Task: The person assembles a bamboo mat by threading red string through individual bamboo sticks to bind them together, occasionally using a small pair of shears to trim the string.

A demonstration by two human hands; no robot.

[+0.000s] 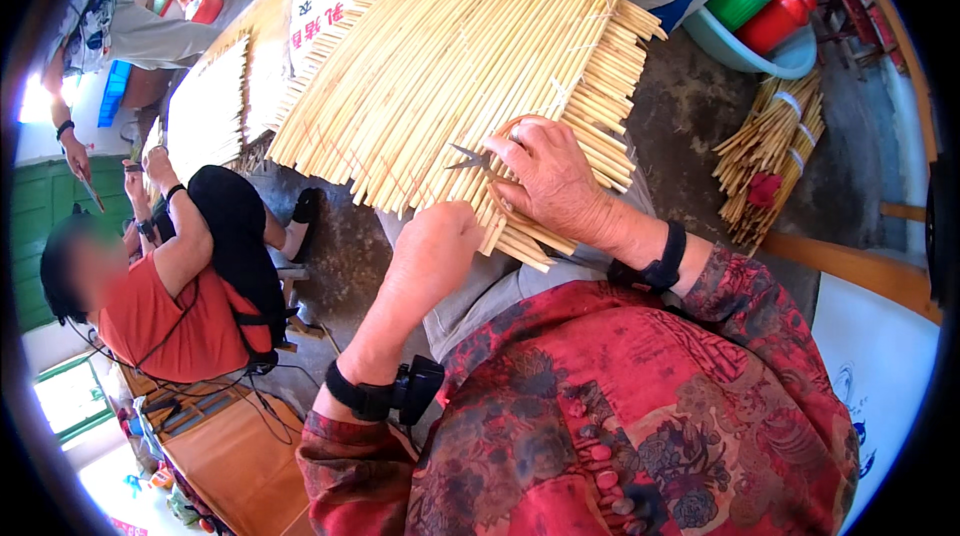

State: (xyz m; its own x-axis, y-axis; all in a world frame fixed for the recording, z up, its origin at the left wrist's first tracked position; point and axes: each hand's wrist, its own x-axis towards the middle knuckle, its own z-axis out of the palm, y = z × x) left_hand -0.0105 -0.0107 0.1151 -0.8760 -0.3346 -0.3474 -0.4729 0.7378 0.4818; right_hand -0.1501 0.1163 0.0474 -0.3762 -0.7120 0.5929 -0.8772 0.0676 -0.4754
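A mat of pale yellow stalks (440, 66), tied in rows with thin thread, slopes across the work surface in front of me. My right hand (556, 181) grips a pair of scissors (484, 162) over the mat's near right part. Their blades are spread and point left. My left hand (436, 241) is closed at the near edge, next to stalk ends. Whatever its fingers pinch there is hidden. More stalks (612, 86) stick out from under the mat on the right side.
A tied bundle of stalks (770, 161) lies on the floor at the right, below a light blue basin (745, 54) holding green and red containers. To the left a seated person in a red shirt (190, 326) works beside another mat (210, 101). Another person (150, 31) stands farther back.
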